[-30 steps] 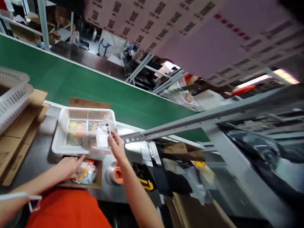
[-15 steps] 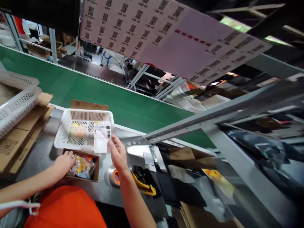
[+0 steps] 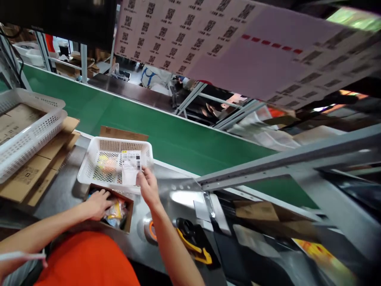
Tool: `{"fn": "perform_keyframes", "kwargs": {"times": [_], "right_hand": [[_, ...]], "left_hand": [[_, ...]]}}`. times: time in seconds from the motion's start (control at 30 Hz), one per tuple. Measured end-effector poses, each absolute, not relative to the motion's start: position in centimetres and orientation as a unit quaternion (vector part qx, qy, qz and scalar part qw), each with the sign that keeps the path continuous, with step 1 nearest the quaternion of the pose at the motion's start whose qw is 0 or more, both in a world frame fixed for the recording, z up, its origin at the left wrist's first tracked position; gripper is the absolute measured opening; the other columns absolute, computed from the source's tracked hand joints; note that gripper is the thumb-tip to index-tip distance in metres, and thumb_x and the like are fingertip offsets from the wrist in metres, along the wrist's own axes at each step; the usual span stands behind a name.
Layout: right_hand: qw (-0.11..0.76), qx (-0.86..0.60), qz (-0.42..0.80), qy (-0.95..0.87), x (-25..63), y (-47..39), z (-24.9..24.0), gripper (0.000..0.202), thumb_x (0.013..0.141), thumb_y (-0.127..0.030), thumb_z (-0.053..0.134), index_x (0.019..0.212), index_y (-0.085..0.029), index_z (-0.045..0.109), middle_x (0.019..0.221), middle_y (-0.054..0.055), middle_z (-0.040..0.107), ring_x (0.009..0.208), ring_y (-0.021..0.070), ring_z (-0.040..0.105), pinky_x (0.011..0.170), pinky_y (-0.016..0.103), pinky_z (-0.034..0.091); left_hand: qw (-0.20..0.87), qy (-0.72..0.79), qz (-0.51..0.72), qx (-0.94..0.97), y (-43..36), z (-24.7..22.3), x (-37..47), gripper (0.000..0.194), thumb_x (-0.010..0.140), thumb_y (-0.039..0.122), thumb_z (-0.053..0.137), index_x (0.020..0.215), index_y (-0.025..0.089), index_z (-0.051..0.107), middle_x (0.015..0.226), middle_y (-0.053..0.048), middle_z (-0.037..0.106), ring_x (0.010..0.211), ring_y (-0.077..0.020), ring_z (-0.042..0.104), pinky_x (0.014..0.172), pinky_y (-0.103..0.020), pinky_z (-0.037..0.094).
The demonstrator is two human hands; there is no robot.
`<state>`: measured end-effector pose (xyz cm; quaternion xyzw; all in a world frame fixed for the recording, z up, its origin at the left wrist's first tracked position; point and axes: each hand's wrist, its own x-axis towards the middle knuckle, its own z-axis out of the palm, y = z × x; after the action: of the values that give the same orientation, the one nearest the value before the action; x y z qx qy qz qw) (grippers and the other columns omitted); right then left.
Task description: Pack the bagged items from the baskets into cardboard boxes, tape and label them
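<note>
My right hand (image 3: 148, 186) pinches the lower right corner of a white printed shipping label (image 3: 130, 163) between thumb and fingers, holding it up over a white perforated plastic basket (image 3: 81, 171). Through the basket's mesh shows a yellow and orange patch. Just in front of the basket, an open brown cardboard box (image 3: 129, 216) stands on the metal table. Clear plastic packets (image 3: 118, 210) with yellow and orange contents fill it. Over the box's left part lies my left hand (image 3: 97, 204), fingers apart and slightly bent on the packets; their tips are partly hidden.
Right of the box are a roll of clear tape (image 3: 151, 230) and a black and yellow tape dispenser (image 3: 193, 242). Flattened cardboard (image 3: 32, 174) and stacked white baskets (image 3: 32, 135) stand left. Behind runs a green conveyor belt (image 3: 166, 135); a code-covered board (image 3: 226, 59) hangs above.
My left hand has moved right and further over the packets in the box. The view has shifted, so everything sits further right. My right hand still holds the label.
</note>
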<state>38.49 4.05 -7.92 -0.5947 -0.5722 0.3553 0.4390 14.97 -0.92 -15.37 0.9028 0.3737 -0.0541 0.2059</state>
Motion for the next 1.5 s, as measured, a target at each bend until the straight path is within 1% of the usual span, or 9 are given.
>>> {"fn": "perform_keyframes", "kwargs": {"times": [0.17, 0.33, 0.43, 0.57, 0.7, 0.93, 1.13, 1.33, 1.5], "right_hand": [[0.291, -0.677, 0.231, -0.635, 38.3, 4.5, -9.7, 0.044, 0.09, -0.023, 0.06, 0.132, -0.01, 0.066, 0.134, 0.024, 0.069, 0.121, 0.0336, 0.066, 0.104, 0.049, 0.053], [0.254, -0.361, 0.27, -0.856, 35.1, -1.3, -12.1, 0.04, 0.097, -0.016, 0.052, 0.132, -0.023, 0.071, 0.134, 0.013, 0.073, 0.126, 0.0234, 0.068, 0.108, 0.041, 0.055], [0.177, -0.285, 0.303, -0.892, 32.9, -2.3, -13.8, 0.038, 0.103, -0.02, 0.051, 0.136, -0.02, 0.069, 0.144, 0.013, 0.069, 0.135, 0.0232, 0.063, 0.115, 0.042, 0.052], [0.083, -0.311, 0.275, -0.906, 32.1, -1.0, -15.5, 0.054, 0.105, -0.038, 0.058, 0.151, -0.011, 0.057, 0.163, 0.024, 0.048, 0.153, 0.03, 0.046, 0.124, 0.052, 0.042], [0.066, -0.262, 0.215, -0.938, 31.4, 0.1, -16.6, 0.064, 0.107, -0.046, 0.055, 0.158, -0.008, 0.048, 0.168, 0.028, 0.038, 0.159, 0.034, 0.035, 0.127, 0.054, 0.036], [0.011, -0.236, 0.164, -0.958, 28.7, 0.2, -19.8, 0.069, 0.106, -0.052, 0.053, 0.16, -0.011, 0.045, 0.173, 0.027, 0.025, 0.157, 0.0368, 0.037, 0.124, 0.055, 0.038], [-0.038, -0.278, 0.139, -0.95, 28.0, -0.7, -21.6, 0.063, 0.104, -0.05, 0.055, 0.152, -0.01, 0.055, 0.165, 0.028, 0.043, 0.153, 0.0386, 0.043, 0.121, 0.06, 0.038], [-0.038, -0.28, 0.119, -0.952, 27.7, -0.6, -18.2, 0.059, 0.099, -0.045, 0.064, 0.148, -0.013, 0.059, 0.162, 0.025, 0.048, 0.148, 0.0352, 0.048, 0.12, 0.054, 0.04], [-0.102, -0.394, 0.165, -0.898, 25.8, -1.2, -16.6, 0.03, 0.094, -0.034, 0.066, 0.111, -0.013, 0.078, 0.114, 0.02, 0.076, 0.11, 0.0337, 0.069, 0.092, 0.045, 0.057]], "left_hand": [[0.146, 0.415, -0.078, 0.895, -0.8, -12.8, 13.4, 0.056, 0.093, 0.031, 0.073, 0.146, 0.02, 0.059, 0.136, -0.016, 0.063, 0.122, -0.0335, 0.06, 0.093, -0.041, 0.056], [0.133, 0.412, -0.111, 0.894, -0.6, -12.3, 11.7, 0.024, 0.1, 0.031, 0.064, 0.117, 0.017, 0.074, 0.118, -0.015, 0.07, 0.113, -0.0307, 0.066, 0.095, -0.041, 0.055], [0.146, 0.391, -0.169, 0.893, -0.5, -12.7, 11.2, 0.03, 0.102, 0.017, 0.049, 0.11, 0.013, 0.078, 0.109, -0.018, 0.075, 0.109, -0.032, 0.069, 0.095, -0.044, 0.055], [0.144, 0.374, -0.082, 0.913, -1.2, -13.1, 9.4, 0.038, 0.099, 0.011, 0.046, 0.124, 0.014, 0.075, 0.118, -0.018, 0.074, 0.116, -0.0328, 0.067, 0.102, -0.047, 0.053], [0.126, 0.505, 0.127, 0.844, -1.9, -15.8, 7.0, 0.049, 0.103, 0.022, 0.044, 0.149, 0.012, 0.058, 0.149, -0.023, 0.056, 0.142, -0.036, 0.051, 0.119, -0.056, 0.042], [0.248, 0.557, 0.194, 0.768, -2.2, -21.4, 6.9, 0.061, 0.105, 0.031, 0.036, 0.16, 0.004, 0.037, 0.169, -0.029, 0.033, 0.159, -0.0397, 0.029, 0.123, -0.064, 0.037], [0.279, 0.575, 0.142, 0.756, -2.5, -19.5, 7.9, 0.061, 0.101, 0.021, 0.038, 0.158, -0.002, 0.039, 0.168, -0.034, 0.03, 0.158, -0.0451, 0.028, 0.118, -0.067, 0.041], [0.323, 0.573, 0.215, 0.722, -3.2, -19.7, 7.5, 0.058, 0.102, 0.018, 0.037, 0.159, 0.005, 0.039, 0.149, -0.026, 0.047, 0.139, -0.0347, 0.054, 0.119, -0.055, 0.045], [0.341, 0.571, 0.201, 0.719, -3.4, -20.3, 7.5, 0.066, 0.093, 0.008, 0.036, 0.159, 0.002, 0.032, 0.142, -0.026, 0.049, 0.137, -0.0324, 0.054, 0.12, -0.052, 0.044]]}}
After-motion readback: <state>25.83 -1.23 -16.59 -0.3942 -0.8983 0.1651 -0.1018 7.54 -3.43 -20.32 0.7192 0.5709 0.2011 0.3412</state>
